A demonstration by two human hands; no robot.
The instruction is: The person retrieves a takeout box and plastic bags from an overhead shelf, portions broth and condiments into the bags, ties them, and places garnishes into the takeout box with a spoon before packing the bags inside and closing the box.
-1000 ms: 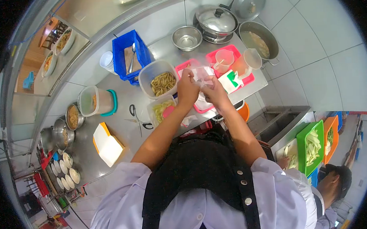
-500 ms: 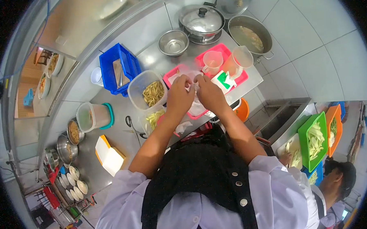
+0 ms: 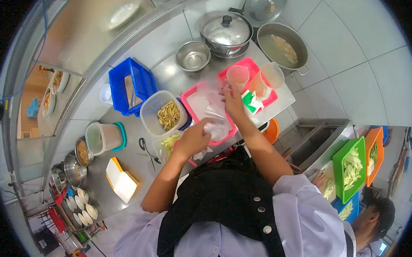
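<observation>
My left hand (image 3: pixel 195 139) is closed at the near left side of a pink tray (image 3: pixel 193 108), with clear plastic bags (image 3: pixel 214 112) bunched at its fingers. To the right, my right hand (image 3: pixel 233 99) is raised between this tray and a clear measuring jug (image 3: pixel 237 75). Its fingers are slightly bent and apart, and I see nothing held in them. The plastic lies crumpled and partly spread in the pink tray. Left of the tray, a clear tub (image 3: pixel 146 113) holds yellowish-brown finger-shaped pieces (image 3: pixel 169 115). Pale green strips (image 3: pixel 170 143) sit in a smaller container beside my left forearm.
A second pink tray (image 3: pixel 222 76) holds jugs and a green-and-white packet (image 3: pixel 249 101). Behind stand a steel bowl (image 3: pixel 192 56), a lidded pan (image 3: pixel 225 31) and a pot of liquid (image 3: pixel 283 49). Scissors (image 3: pixel 147 151) lie left. A co-worker (image 3: pixel 373 215) is at the right, near a green basket (image 3: pixel 341 164).
My hands were together over the plastic; now they have parted. The left has moved down and left, the right slightly right toward the measuring jug. The view has shifted slightly.
</observation>
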